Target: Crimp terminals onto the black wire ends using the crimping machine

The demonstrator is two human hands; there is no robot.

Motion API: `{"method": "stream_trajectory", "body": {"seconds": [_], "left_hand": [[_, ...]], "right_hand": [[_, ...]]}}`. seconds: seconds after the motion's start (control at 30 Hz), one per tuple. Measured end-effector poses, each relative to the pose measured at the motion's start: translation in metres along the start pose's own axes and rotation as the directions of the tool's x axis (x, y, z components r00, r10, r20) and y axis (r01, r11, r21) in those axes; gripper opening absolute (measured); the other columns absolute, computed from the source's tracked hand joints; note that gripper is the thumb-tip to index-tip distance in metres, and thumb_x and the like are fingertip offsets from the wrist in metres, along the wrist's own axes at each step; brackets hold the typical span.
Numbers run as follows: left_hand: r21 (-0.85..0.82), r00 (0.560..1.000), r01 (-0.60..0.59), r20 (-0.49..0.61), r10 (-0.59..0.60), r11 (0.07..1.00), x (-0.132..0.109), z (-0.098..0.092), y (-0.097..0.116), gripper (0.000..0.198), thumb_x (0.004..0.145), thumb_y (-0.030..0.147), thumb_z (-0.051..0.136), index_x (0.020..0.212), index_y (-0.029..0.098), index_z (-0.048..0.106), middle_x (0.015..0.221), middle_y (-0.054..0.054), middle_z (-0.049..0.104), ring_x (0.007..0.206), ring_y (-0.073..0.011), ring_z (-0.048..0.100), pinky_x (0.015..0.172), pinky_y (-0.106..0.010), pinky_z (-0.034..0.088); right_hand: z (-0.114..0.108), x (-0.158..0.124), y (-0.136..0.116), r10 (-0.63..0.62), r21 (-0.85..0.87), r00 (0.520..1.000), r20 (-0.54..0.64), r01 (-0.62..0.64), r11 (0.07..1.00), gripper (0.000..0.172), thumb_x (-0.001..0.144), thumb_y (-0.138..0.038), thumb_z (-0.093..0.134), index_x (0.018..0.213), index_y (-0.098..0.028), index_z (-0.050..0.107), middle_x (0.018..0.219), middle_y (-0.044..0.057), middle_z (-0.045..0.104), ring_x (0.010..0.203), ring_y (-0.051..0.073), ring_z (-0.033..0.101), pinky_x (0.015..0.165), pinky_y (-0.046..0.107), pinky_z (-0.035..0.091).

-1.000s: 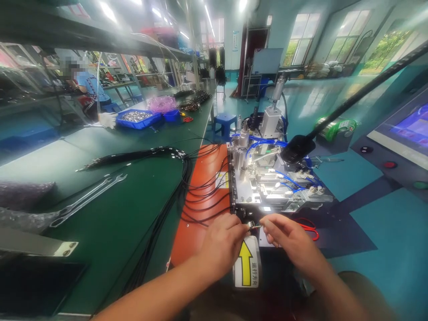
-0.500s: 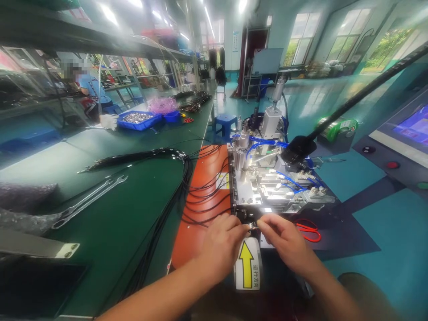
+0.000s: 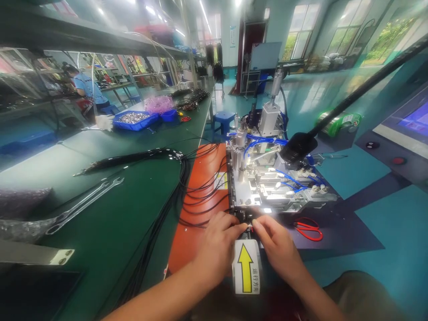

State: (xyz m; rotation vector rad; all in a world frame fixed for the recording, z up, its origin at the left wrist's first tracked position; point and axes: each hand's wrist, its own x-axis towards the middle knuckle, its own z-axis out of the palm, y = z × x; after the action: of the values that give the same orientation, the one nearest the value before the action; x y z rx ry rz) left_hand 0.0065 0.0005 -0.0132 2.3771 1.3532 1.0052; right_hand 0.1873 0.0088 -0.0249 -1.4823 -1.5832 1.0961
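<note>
My left hand [image 3: 219, 243] and my right hand [image 3: 276, 243] meet at the front edge of a small metal machine [image 3: 267, 183] with blue air hoses. Both pinch the end of a thin black cable [image 3: 200, 223] between thumb and fingers, just above a white label with a yellow arrow [image 3: 246, 267]. The cable tip itself is tiny, with a bit of red and metal showing between the fingertips. A bundle of black cables [image 3: 174, 187] runs from the machine across an orange mat [image 3: 203, 196] and the green bench.
Red-handled scissors [image 3: 309, 229] lie right of the machine. Two wrenches [image 3: 87, 203] rest on the green bench [image 3: 110, 223] at left. A black lamp arm [image 3: 351, 93] hangs over the machine. A blue tray of metal parts [image 3: 133, 119] and a seated person [image 3: 83, 89] are far back left.
My right hand has moved left toward my left hand, so the fingertips now meet at the cable end. The camera view has shifted slightly.
</note>
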Motion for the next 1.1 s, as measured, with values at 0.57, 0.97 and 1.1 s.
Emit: {"method": "stream_trajectory", "body": {"seconds": [0.57,0.97,1.1], "left_hand": [[-0.007,0.999,0.044,0.027,-0.044,0.999,0.004,-0.0009,0.002,0.029,0.086,0.003,0.057,0.103,0.02,0.074,0.091,-0.006,0.067,0.083,-0.0196,0.055,0.071,-0.031,0.049],[-0.016,0.998,0.053,0.042,-0.052,0.998,0.0025,0.0003,0.0004,0.03,0.083,0.0,0.059,0.102,0.019,0.074,0.092,-0.007,0.067,0.085,-0.0205,0.056,0.071,-0.032,0.05],[-0.016,0.998,0.051,0.045,-0.05,0.999,0.0022,0.0008,-0.0015,0.033,0.081,-0.002,0.058,0.102,0.019,0.074,0.093,-0.006,0.066,0.086,-0.0205,0.056,0.072,-0.033,0.05]], "right_hand": [[0.0028,0.0009,0.0071,0.042,0.029,0.999,-0.007,-0.041,0.999,0.034,0.096,-0.049,0.045,0.082,-0.022,0.059,0.078,0.001,0.064,0.074,0.019,0.058,0.065,0.027,0.042],[0.0011,-0.0004,0.0061,0.055,0.037,0.998,0.01,-0.055,0.998,0.033,0.096,-0.049,0.046,0.081,-0.022,0.059,0.077,0.0,0.064,0.074,0.019,0.059,0.066,0.027,0.043],[0.0015,-0.0003,0.0054,0.055,0.048,0.998,0.007,-0.055,0.997,0.033,0.096,-0.049,0.046,0.081,-0.022,0.059,0.078,0.0,0.065,0.074,0.019,0.059,0.065,0.027,0.043]]}}
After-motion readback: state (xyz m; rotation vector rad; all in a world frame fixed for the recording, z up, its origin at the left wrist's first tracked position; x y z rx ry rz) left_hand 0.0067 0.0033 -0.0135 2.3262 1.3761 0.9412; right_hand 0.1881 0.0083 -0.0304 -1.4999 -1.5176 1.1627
